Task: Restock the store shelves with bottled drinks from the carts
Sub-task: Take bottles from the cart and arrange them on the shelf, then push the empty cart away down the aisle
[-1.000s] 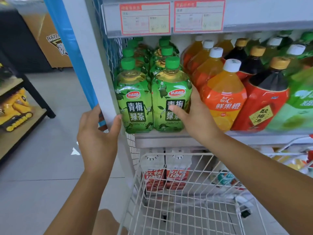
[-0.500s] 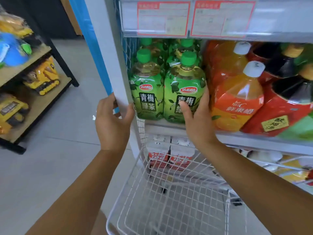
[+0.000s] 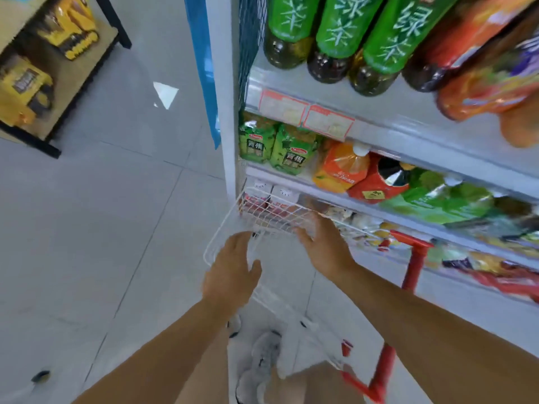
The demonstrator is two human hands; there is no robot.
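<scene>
The left hand [image 3: 230,275] and right hand [image 3: 323,246] hover over the white wire basket [image 3: 262,212], both flat with fingers spread and holding nothing. Motion blur hides whether either touches the wire, and what the basket holds. The drinks in view stand on the shelf [image 3: 379,112] and the one below it. There are green tea bottles [image 3: 287,151] at the left end, more tea above, and a juice bottle [image 3: 339,167] just beside them. These look like big full plastic bottles, so probably heavy for one hand. Their walls should give a little under a squeeze, and the glossy label film is likely slick. The surest hold would be round the narrowing below the cap, or round the waist with the other palm under the base.
</scene>
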